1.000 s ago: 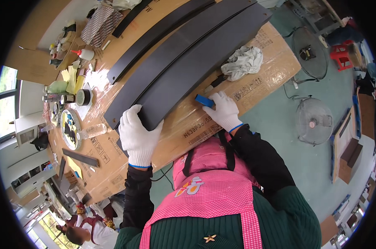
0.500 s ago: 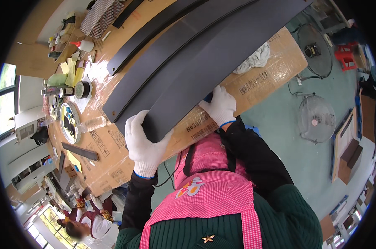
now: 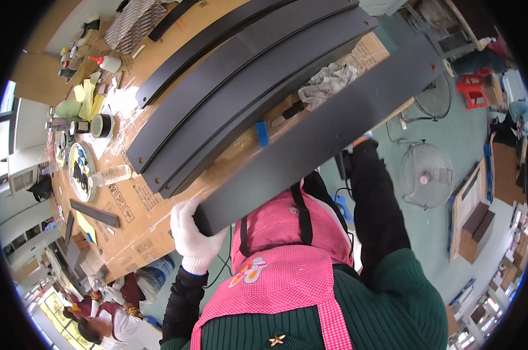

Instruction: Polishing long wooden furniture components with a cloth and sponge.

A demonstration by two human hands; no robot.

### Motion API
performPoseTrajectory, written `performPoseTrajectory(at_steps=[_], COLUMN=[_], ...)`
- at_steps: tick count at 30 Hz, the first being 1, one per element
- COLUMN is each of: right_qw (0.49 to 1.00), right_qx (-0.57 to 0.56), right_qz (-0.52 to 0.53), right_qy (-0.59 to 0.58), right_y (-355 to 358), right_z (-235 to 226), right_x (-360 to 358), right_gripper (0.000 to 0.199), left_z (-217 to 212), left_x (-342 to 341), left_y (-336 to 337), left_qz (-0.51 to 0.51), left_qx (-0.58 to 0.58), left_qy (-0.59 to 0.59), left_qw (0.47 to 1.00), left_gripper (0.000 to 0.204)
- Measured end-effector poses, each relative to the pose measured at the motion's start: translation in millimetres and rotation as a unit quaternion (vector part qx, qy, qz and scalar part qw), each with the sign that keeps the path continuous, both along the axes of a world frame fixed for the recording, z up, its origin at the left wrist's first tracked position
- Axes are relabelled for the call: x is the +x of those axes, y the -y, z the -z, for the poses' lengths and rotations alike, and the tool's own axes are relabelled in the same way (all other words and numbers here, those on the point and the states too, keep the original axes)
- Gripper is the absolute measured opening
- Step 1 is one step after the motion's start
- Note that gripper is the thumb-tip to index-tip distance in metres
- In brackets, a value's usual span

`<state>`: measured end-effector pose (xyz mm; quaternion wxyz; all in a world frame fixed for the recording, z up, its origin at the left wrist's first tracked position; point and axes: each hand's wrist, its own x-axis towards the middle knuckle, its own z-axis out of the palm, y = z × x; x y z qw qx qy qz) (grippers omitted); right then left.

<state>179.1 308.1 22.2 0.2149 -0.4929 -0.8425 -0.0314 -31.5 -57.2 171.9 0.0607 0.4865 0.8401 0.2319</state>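
A long dark grey board (image 3: 310, 137) is raised and slants up to the right, in front of the table's near edge. My left hand (image 3: 193, 236), in a white glove, is closed around its lower left end, with the thumb on the near side. My right hand (image 3: 362, 140) is mostly hidden behind the board; only a bit near the wrist shows, so its fingers cannot be made out. Beyond the board, several similar dark boards (image 3: 240, 96) lie side by side on the table. A small blue block (image 3: 262, 134) and a crumpled grey-white cloth (image 3: 328, 84) lie between them and the raised board.
Cardboard covers the table (image 3: 141, 227). At its left are a round tray (image 3: 81, 172), a clear bottle (image 3: 113, 175), a red-capped white bottle (image 3: 107, 63) and short dark strips (image 3: 95, 213). A fan (image 3: 427, 175) and red stool (image 3: 471, 91) stand right. Another person (image 3: 109, 321) is lower left.
The board has come off the other boards toward me, uncovering the blue block and more cloth. My left hand stays on its end; my right hand has moved right and behind the board.
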Motion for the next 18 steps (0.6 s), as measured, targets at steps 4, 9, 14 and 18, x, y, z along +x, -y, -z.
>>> performPoseTrajectory(at_steps=[4,9,14,18], right_qw=[0.992,0.861,0.853,0.966], right_qx=[0.103,-0.278,-0.158,-0.105], right_qz=[-0.068,-0.105,0.268,0.118], right_qy=[-0.034,-0.412,-0.418,-0.204], right_y=[-65.5,-104.1,-113.3,-46.0], right_z=[51.3,81.8,8.0,-48.6], right_x=[3.8,105.2,244.7,197.6], right_gripper=[0.038,0.027,0.027,0.033], left_z=[24.0,72.8,128.7,147.1], left_x=[26.6,54.4,58.9,48.8], left_y=[7.6,4.6,-19.8,-34.7], left_qz=[-0.013,-0.037,-0.005,0.054], left_qx=[-0.018,-0.089,-0.147,-0.143], left_qy=[0.042,0.054,0.013,-0.014], left_qw=[0.999,0.994,0.989,0.988], left_gripper=[0.069,0.073,0.082,0.086])
